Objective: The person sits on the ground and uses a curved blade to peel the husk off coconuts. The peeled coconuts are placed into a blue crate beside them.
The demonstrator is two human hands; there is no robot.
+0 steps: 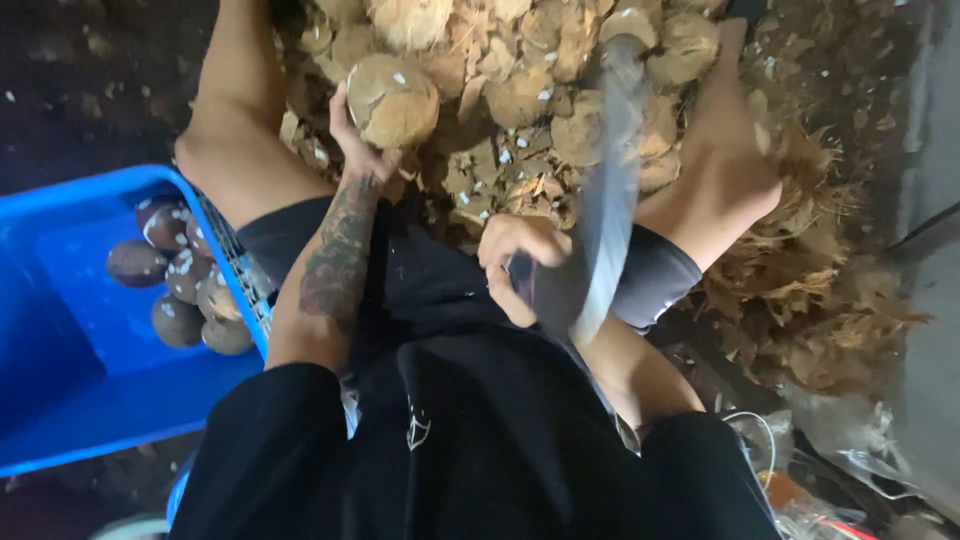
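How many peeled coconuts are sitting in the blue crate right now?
6 show in the blue crate, clustered at its right side. Others may be hidden behind the person's left knee.

- The dark ground is carrying everything, and pale flecks are lying scattered over it at the upper left.
- A heap of brown coconut husk pieces is lying on it in front of the seated person, with white chips sprinkled among them.
- Dry fibrous husk strips are spreading out over the ground at the right.
- A blue crate is sitting on the ground at the left, holding peeled brown coconuts.
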